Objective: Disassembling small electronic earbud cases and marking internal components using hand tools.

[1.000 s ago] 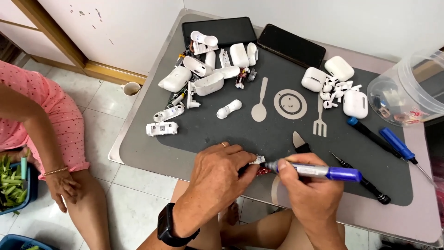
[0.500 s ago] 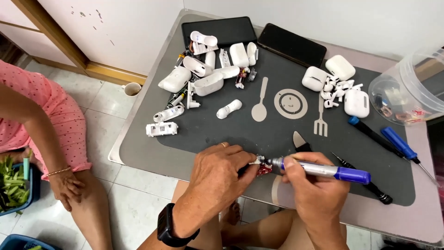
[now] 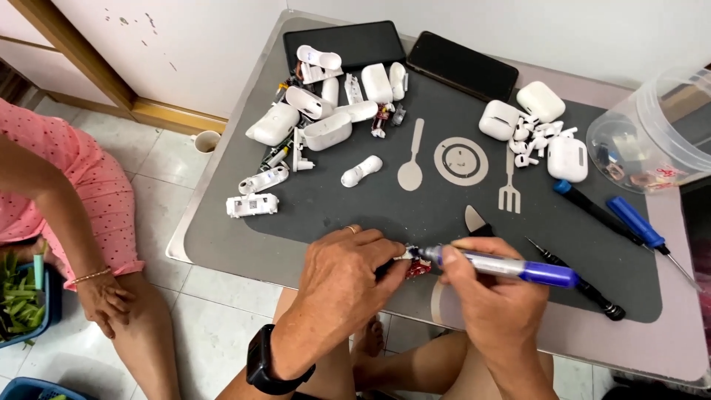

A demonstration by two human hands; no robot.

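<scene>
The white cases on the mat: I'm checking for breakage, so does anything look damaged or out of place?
Yes. The pile of white earbud cases at the mat's far left lies opened and pulled apart, inner parts exposed. Two gutted inserts lie apart nearer the edge.

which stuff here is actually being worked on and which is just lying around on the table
In use:
- left hand pinching a small part at the mat's near edge
- right hand holding a blue and silver pen-shaped tool, tip at that part

Lying about:
- pile of white earbud cases
- two dark phones
- blue screwdriver
- clear plastic tub
- black screwdriver
</scene>
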